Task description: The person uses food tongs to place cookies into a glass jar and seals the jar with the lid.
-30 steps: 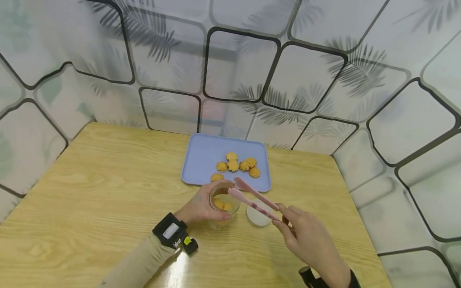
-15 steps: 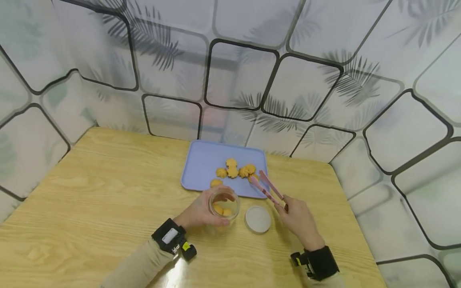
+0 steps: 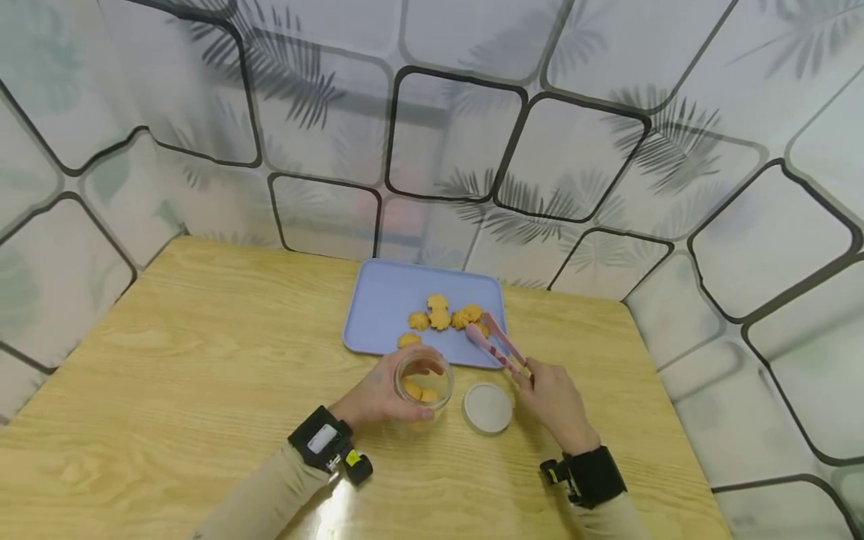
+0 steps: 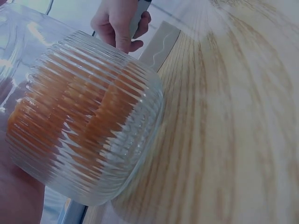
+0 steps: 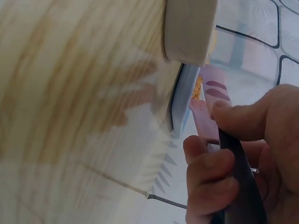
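Note:
My left hand (image 3: 382,390) holds a clear glass jar (image 3: 439,386), its mouth tipped toward the head camera, with cookies (image 3: 421,391) inside. In the left wrist view the jar (image 4: 88,116) shows ribbed walls and orange-brown cookies (image 4: 74,102) behind them. My right hand (image 3: 555,401) grips pink tongs (image 3: 502,343), whose tips are around a cookie (image 3: 482,328) at the right of the blue tray (image 3: 385,292). Whether the tips touch it cannot be told. In the right wrist view my fingers and thumb (image 5: 243,119) pinch the tongs' dark handle (image 5: 240,177).
Several more cookies (image 3: 439,319) lie on the tray. A round whitish lid (image 3: 487,409) rests on the wooden table (image 3: 202,360) between the jar and my right hand. A patterned curtain (image 3: 324,135) stands behind the table and along its sides.
My right hand has moved the tongs from the jar's mouth to the right part of the tray, and the tips have come lower and closer together around a cookie. The left hand keeps the jar nearly still.

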`<state>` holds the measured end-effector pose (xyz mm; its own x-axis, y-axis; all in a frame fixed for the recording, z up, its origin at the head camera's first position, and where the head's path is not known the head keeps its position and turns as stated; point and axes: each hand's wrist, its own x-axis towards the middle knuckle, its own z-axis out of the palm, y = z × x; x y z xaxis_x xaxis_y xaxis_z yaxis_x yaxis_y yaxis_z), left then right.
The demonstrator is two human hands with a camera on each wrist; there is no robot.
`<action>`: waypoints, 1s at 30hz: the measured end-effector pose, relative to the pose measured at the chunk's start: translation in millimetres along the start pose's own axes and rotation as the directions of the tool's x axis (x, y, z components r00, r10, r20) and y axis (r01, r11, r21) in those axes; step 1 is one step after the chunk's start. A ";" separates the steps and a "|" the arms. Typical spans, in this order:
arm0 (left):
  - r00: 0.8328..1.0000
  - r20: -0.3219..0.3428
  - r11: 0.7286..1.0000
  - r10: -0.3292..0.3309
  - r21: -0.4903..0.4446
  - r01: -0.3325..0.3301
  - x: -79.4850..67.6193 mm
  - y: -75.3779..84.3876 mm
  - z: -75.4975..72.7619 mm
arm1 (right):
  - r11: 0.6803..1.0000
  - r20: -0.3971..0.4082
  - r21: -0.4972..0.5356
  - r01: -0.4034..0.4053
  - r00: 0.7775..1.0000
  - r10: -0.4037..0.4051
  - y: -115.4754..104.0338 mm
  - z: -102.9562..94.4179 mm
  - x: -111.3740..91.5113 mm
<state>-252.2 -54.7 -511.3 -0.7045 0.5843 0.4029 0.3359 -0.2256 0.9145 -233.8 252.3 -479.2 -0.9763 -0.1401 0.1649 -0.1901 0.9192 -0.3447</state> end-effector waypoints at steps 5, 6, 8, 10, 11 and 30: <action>1.000 0.006 1.000 -0.001 0.005 0.001 1.0 2.1 -0.5 | 0.998 -0.067 -0.032 0.062 0.996 -0.064 2.5 -0.2 -6.4; 1.000 0.005 1.000 -0.003 0.007 0.003 0.7 2.3 -0.6 | 0.998 -0.070 -0.027 0.064 0.995 -0.065 2.3 -0.6 -8.8; 1.000 0.004 1.000 -0.004 0.005 0.004 0.0 2.4 -0.9 | 0.998 -0.071 -0.025 0.064 0.995 -0.065 1.1 -2.0 -13.7; 1.000 0.002 1.000 0.001 0.003 -0.001 -0.7 2.4 -0.9 | 0.999 -0.059 -0.011 0.052 0.997 -0.052 -0.9 -4.1 -18.4; 1.000 0.001 1.000 0.004 0.000 -0.004 -0.9 2.1 -0.7 | 0.999 -0.052 -0.002 0.042 0.998 -0.042 -2.5 -5.9 -20.6; 0.999 -0.002 0.999 -0.042 -0.015 0.042 -2.6 1.3 0.2 | 0.918 -0.114 0.346 0.197 0.979 -0.167 -60.1 -48.9 -76.0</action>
<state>-249.8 -56.4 -511.2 -0.7189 0.5919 0.3645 0.2971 -0.2124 0.9309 -143.1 225.7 -425.8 -0.9126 -0.2487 0.3245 -0.4022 0.6888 -0.6032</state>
